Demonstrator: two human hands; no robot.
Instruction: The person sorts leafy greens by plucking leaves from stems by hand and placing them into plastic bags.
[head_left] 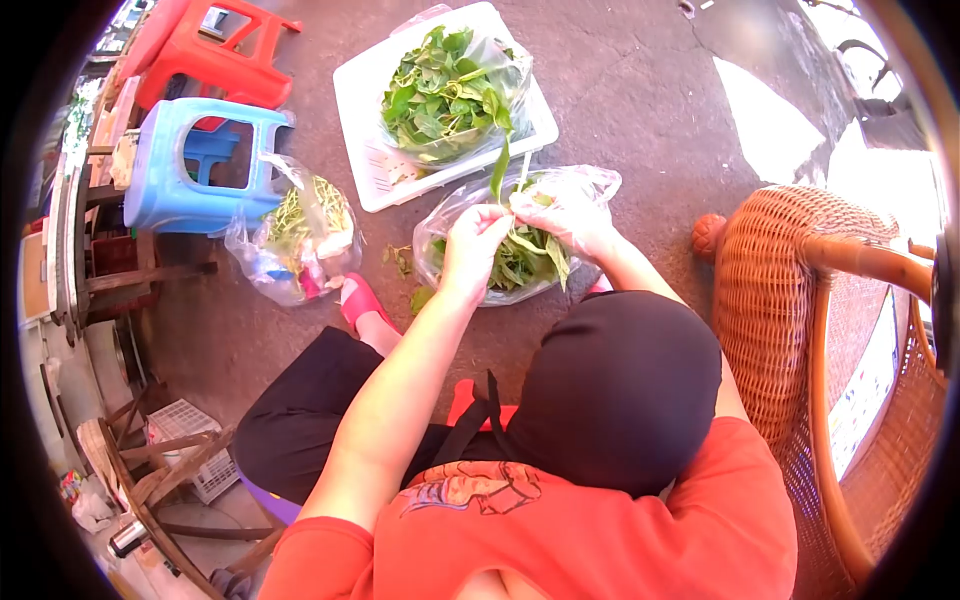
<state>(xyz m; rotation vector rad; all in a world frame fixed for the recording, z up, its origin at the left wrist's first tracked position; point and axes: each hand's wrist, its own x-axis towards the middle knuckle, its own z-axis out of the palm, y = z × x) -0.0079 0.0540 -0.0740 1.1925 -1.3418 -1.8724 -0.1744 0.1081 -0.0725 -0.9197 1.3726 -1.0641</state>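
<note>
Item: leafy sprig [499, 172], one, green, upright from the fingertips, between the two hands and over an open bag.
Left hand [473, 245]: thumb and fingertips pinched together on the sprig.
Right hand [568, 216]: fingertips closed on the sprig, just beside the left; exact grip washed out by glare.
Handling note: a light pinch, both hands close together, should give most control and spare the leaves from bruising; keeping over the bag mouth would catch loose bits.
Bag of greens [535, 255]: clear plastic, directly beneath both hands.
White tray [358, 120]: beyond the hands, bearing a heaped bag of leaves [430, 95].
Bag of stems [325, 205]: clear, left of the left hand.
Blue stool [155, 165]: farther left.
Wicker chair [765, 280]: right of the right hand, well apart.
</note>
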